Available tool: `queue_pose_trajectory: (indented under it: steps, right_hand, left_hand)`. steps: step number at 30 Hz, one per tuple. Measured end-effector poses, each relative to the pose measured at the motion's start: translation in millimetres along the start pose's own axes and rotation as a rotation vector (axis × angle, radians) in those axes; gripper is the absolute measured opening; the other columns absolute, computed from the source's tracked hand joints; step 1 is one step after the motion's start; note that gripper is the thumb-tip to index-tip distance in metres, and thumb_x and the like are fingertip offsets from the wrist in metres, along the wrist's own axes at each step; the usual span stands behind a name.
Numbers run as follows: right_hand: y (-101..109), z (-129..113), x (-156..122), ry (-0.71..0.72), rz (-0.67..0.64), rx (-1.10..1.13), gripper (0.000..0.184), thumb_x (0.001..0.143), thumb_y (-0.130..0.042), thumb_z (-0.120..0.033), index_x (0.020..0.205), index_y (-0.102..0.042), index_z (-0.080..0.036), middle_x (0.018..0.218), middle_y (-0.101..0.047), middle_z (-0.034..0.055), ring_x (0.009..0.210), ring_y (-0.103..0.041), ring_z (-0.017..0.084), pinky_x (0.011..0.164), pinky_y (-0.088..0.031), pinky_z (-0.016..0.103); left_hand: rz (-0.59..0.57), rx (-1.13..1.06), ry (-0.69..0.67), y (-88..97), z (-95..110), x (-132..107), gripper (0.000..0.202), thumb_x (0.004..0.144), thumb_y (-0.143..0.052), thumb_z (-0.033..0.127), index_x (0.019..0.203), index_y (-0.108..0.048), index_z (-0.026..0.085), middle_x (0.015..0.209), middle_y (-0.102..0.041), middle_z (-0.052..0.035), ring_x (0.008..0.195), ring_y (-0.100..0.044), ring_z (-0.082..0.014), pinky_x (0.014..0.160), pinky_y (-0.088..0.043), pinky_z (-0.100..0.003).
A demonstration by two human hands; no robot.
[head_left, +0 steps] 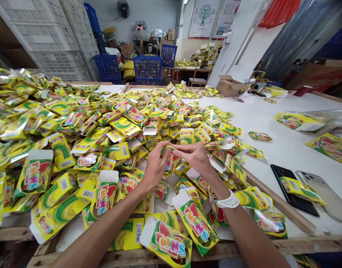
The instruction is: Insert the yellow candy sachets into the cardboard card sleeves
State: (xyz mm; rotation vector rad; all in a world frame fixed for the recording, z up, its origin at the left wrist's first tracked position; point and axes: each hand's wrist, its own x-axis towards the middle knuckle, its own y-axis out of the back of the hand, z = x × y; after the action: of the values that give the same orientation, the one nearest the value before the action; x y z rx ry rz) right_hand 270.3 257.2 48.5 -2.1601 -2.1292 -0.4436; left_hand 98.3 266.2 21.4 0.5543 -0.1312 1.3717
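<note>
And here's the work table (271, 137), white top, wood rim, buried from 9 round to 12 o'clock under a huge heap of yellow TWINS pkts (126, 126), card tabs poking up all over! Out at 3 o'clock, a few stray pkts on the white top, with a clear plastic bag (327, 119) alongside; at 4 o'clock, a black smartphone (288, 190) w/ a pkt lying across it, right beside a silver phone (307, 178). Far end, 1 o'clock, an open cardboard box (229, 85) sits on the top!
</note>
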Motion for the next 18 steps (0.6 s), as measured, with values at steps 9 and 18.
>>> queue_pose_trajectory:
  steps: [9,18]
  right_hand:
    - [-7.7,-2.7,-1.4,0.072,0.139,-0.089,0.018,0.079,-0.082,-0.032,0.093,-0.089,-0.024,0.093,-0.085,0.0069,0.085,-0.083,0.032,0.076,-0.068,0.039]
    - [-5.8,-10.4,-4.1,0.105,0.058,-0.093,0.016,0.082,-0.08,-0.029,0.096,-0.089,-0.029,0.109,-0.083,0.004,0.104,-0.081,0.032,0.101,-0.065,0.047]
  left_hand:
    - [-0.034,-0.037,-0.034,-1.8,-1.6,1.1,0.023,0.106,-0.052,0.04,0.119,-0.063,0.025,0.102,-0.068,-0.0038,0.096,-0.067,-0.0198,0.08,-0.06,-0.031]
    - [-0.039,-0.104,-0.059,-2.7,-3.3,1.0,0.018,0.106,-0.054,0.036,0.114,-0.062,0.022,0.122,-0.055,-0.0101,0.116,-0.059,-0.0219,0.085,-0.059,-0.03]
